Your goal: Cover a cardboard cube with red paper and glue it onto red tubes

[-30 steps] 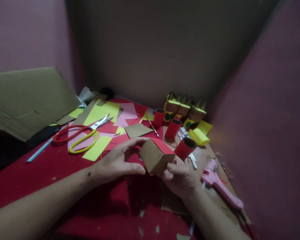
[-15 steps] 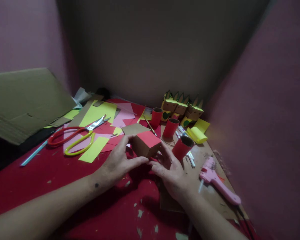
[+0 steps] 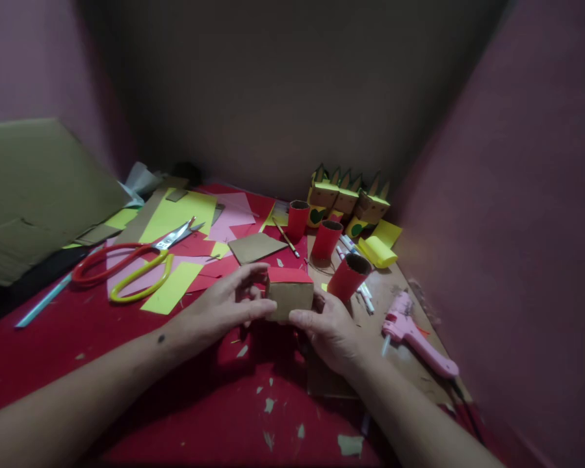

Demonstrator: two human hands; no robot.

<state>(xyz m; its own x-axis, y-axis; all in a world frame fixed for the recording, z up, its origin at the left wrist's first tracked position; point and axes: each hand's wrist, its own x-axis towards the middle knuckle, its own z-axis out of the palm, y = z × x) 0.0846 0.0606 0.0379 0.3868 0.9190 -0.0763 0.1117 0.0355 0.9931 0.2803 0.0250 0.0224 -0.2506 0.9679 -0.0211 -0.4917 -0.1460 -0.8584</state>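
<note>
A small cardboard box (image 3: 289, 299) with a red paper top is held up over the red tablecloth (image 3: 195, 409). My left hand (image 3: 241, 299) grips its left side, thumb on the front face and fingers behind. On the right side my right hand (image 3: 327, 325) closes on it, the thumb at the lower front edge. The box's back and underside are hidden. Just beyond my right hand stand red cardboard tubes (image 3: 350, 278) with open tops. A flat cardboard piece (image 3: 257, 247) lies behind the box.
Left are large scissors (image 3: 163, 250) with red and yellow handles, among yellow paper (image 3: 180, 218) and pink scraps. A pink glue gun (image 3: 416, 335) rests on a cardboard sheet at right. Small boxes with pointed ears (image 3: 348, 195) stand at the back. A big cardboard sheet (image 3: 39, 188) leans far left.
Both hands have turned and tilted the box so its plain front face now points at me, and its red top shows less. The whole view has shifted slightly.
</note>
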